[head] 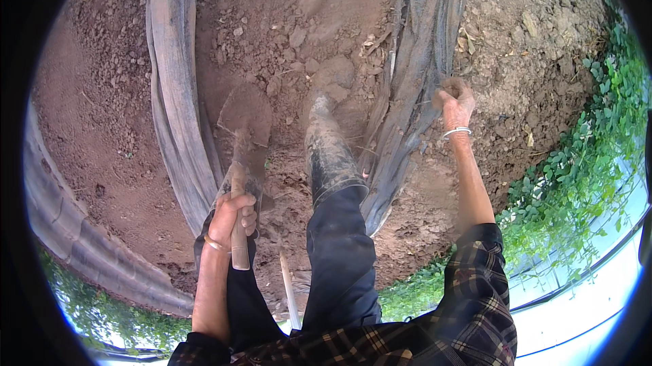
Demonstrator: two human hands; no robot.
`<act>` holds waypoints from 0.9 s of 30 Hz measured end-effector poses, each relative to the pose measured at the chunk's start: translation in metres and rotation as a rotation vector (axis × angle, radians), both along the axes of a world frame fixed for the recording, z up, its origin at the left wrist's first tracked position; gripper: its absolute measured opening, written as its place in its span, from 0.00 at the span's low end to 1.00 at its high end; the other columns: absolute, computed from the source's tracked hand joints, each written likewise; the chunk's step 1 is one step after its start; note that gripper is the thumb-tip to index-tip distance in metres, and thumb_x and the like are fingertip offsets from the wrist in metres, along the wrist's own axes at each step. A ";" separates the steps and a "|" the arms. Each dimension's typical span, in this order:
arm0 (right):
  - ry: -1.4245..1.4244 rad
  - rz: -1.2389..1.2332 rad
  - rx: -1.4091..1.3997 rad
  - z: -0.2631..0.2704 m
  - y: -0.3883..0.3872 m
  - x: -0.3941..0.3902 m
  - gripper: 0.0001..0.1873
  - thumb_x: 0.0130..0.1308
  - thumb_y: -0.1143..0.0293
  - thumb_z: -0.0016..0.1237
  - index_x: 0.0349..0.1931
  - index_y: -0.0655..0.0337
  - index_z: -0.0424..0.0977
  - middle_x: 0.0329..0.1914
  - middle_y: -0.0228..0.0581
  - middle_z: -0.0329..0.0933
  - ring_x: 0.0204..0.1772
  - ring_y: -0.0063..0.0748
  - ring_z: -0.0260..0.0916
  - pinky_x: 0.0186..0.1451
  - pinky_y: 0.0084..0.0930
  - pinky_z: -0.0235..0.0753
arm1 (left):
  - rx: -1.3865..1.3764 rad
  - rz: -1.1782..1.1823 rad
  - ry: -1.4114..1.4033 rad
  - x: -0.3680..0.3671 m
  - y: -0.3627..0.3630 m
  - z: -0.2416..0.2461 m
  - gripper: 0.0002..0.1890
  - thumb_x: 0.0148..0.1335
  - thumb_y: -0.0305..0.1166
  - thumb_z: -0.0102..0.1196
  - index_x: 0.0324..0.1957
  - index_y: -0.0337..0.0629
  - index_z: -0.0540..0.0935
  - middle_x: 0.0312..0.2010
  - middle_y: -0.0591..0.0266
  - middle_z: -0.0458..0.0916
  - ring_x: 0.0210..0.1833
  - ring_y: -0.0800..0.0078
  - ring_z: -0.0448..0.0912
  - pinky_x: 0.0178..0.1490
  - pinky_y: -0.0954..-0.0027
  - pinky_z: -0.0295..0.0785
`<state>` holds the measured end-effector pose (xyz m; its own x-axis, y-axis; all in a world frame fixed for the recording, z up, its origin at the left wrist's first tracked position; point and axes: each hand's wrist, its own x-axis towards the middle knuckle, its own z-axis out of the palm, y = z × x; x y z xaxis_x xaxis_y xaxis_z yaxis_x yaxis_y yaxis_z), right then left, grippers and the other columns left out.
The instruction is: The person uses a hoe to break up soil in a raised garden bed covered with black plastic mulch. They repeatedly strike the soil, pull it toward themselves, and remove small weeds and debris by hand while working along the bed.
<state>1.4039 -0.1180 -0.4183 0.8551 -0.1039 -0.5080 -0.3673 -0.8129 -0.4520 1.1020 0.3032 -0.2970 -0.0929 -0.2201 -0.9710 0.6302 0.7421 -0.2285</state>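
Note:
My left hand (235,216) is wrapped around the short wooden handle (238,182) of a soil-covered shovel. The shovel blade (249,111) points away from me and rests on or close to the brown soil, beside the left strip. On my right, a bunched length of dark, dirt-covered sheeting (423,60) runs away over the ground. My right hand (457,96) is at its outer edge with the fingers curled; motion blur hides whether they pinch the sheeting or some soil. A similar folded grey strip (175,60) lies along the left.
A muddy black boot (331,152) stands between the strips; the other is partly behind my left hand. A pale pole (289,289) shows between my legs. Loose clods (298,35) cover the ground. Green plants (575,162) border the right, and dark sheeting (76,233) curves along the left.

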 end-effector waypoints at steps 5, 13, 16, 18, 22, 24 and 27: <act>-0.077 0.299 -0.525 0.012 -0.026 0.018 0.25 0.52 0.80 0.59 0.54 0.66 0.76 0.49 0.51 0.82 0.55 0.49 0.79 0.57 0.33 0.77 | 0.005 -0.005 0.006 -0.005 -0.001 -0.004 0.07 0.62 0.24 0.55 0.31 0.45 0.71 0.17 0.71 0.67 0.12 0.81 0.65 0.12 0.74 0.61; -0.330 -1.092 0.375 0.012 -0.101 -0.010 0.13 0.60 0.83 0.56 0.46 0.69 0.78 0.39 0.49 0.84 0.34 0.41 0.85 0.26 0.26 0.82 | 0.032 -0.069 0.043 0.003 -0.009 -0.010 0.09 0.62 0.26 0.56 0.29 0.47 0.70 0.17 0.72 0.67 0.12 0.81 0.65 0.12 0.74 0.61; -0.371 -1.152 0.333 0.058 -0.189 -0.033 0.12 0.62 0.83 0.56 0.47 0.71 0.80 0.41 0.48 0.85 0.36 0.41 0.85 0.30 0.24 0.83 | 0.054 -0.092 0.055 0.008 -0.015 -0.011 0.09 0.62 0.26 0.56 0.28 0.47 0.70 0.17 0.72 0.67 0.12 0.81 0.65 0.12 0.74 0.61; -0.238 -0.962 0.258 0.103 -0.247 -0.047 0.11 0.65 0.76 0.58 0.46 0.69 0.81 0.43 0.48 0.85 0.39 0.39 0.85 0.34 0.24 0.84 | 0.052 -0.080 0.043 0.010 -0.018 -0.012 0.08 0.61 0.26 0.56 0.29 0.46 0.71 0.17 0.71 0.68 0.12 0.80 0.66 0.13 0.74 0.62; -0.047 -0.625 -0.535 0.173 -0.294 -0.035 0.22 0.68 0.63 0.59 0.58 0.66 0.76 0.46 0.44 0.85 0.41 0.43 0.84 0.44 0.34 0.85 | 0.053 -0.075 0.021 0.012 -0.021 -0.012 0.06 0.60 0.27 0.57 0.31 0.44 0.72 0.19 0.69 0.70 0.14 0.77 0.69 0.15 0.72 0.63; 0.144 0.021 -0.976 0.171 -0.263 -0.017 0.24 0.68 0.63 0.58 0.59 0.69 0.75 0.49 0.46 0.85 0.39 0.43 0.84 0.43 0.35 0.84 | 0.059 -0.093 0.033 0.011 -0.022 -0.011 0.06 0.60 0.27 0.57 0.31 0.44 0.72 0.19 0.70 0.70 0.14 0.78 0.68 0.15 0.71 0.63; 0.237 -0.251 -0.262 0.126 -0.161 -0.003 0.22 0.66 0.68 0.59 0.58 0.70 0.76 0.52 0.49 0.83 0.41 0.33 0.83 0.38 0.22 0.82 | 0.077 -0.091 0.035 0.010 -0.019 -0.009 0.06 0.61 0.28 0.57 0.32 0.43 0.72 0.19 0.70 0.70 0.14 0.79 0.68 0.15 0.73 0.63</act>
<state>1.4012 -0.2794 -0.2928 0.6496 -0.4452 -0.6163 -0.6371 -0.7611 -0.1217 1.1121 0.2839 -0.3064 -0.1430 -0.1337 -0.9806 0.6884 0.6984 -0.1957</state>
